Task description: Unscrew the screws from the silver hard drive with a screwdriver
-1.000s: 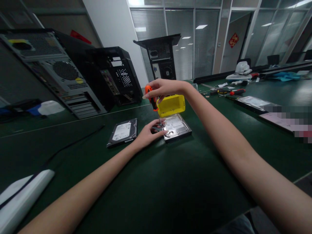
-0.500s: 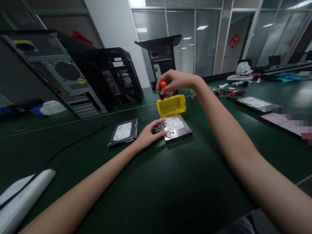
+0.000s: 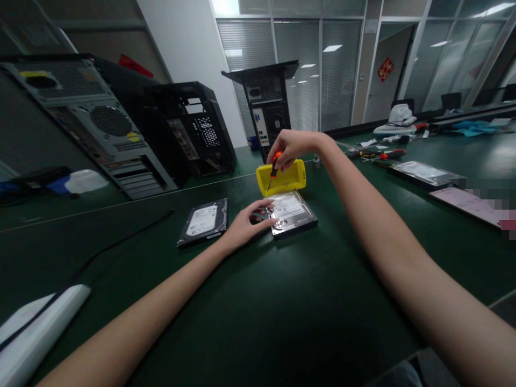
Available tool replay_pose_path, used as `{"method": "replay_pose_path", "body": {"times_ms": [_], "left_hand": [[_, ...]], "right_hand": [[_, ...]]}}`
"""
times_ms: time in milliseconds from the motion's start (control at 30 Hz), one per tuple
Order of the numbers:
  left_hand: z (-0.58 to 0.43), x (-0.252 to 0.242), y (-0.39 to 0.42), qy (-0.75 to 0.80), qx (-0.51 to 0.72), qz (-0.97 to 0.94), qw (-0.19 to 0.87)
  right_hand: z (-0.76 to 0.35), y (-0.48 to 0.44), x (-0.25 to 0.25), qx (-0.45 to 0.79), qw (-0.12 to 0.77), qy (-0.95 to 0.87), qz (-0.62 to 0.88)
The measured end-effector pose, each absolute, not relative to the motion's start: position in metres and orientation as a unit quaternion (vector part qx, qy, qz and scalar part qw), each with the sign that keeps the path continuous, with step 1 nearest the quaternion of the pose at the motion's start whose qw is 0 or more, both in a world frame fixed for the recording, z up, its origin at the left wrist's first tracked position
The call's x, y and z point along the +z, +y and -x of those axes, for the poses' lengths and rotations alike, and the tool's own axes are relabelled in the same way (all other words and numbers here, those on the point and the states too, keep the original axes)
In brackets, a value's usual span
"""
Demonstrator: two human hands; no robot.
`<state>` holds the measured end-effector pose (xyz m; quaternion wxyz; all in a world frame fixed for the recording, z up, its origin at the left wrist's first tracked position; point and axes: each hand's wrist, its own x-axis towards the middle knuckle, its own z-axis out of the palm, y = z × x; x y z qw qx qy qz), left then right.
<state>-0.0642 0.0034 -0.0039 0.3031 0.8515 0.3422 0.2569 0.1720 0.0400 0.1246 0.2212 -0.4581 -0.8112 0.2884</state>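
My right hand point(image 3: 285, 149) is closed around the orange-and-black handle of a screwdriver point(image 3: 274, 167). Its thin shaft tilts down to the left, with the tip at the near left part of a yellow bin point(image 3: 282, 185). Small bits, too tiny to name, lie in the bin. Just in front of it, a silver hard drive point(image 3: 296, 213) with a white label lies flat on the table. My left hand point(image 3: 250, 221) grips the drive's left side, thumb and fingers resting on its top. Left of that hand lies a second hard drive point(image 3: 203, 220), black-edged with a white label.
Computer cases point(image 3: 116, 123) stand at the back left, and another black case point(image 3: 268, 107) behind the bin. At right are another hard drive point(image 3: 425, 173), a pink board point(image 3: 463, 204) and pliers point(image 3: 363, 153). A black cable point(image 3: 121, 242) crosses the table's left side.
My right hand has lowered with the screwdriver, whose tip has dropped toward the bin's near left part and now slants more. My left hand stays on the drive.
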Motion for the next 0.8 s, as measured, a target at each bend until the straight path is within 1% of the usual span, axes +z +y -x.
{"method": "replay_pose_path", "body": {"times_ms": [167, 333, 467, 800], "left_hand": [[0.065, -0.006, 0.006, 0.346, 0.255, -0.853, 0.296], [0.066, -0.007, 0.007, 0.347, 0.252, -0.853, 0.297], [0.066, -0.007, 0.007, 0.345, 0.252, -0.853, 0.299], [0.065, -0.007, 0.006, 0.349, 0.253, -0.852, 0.298]], "right_hand": [[-0.158, 0.04, 0.118, 0.194, 0.166, -0.824, 0.506], [-0.141, 0.04, 0.111, 0.089, 0.11, -0.852, 0.505], [-0.14, 0.038, 0.111, 0.056, 0.109, -0.854, 0.505], [-0.135, 0.034, 0.116, 0.057, 0.147, -0.867, 0.472]]}}
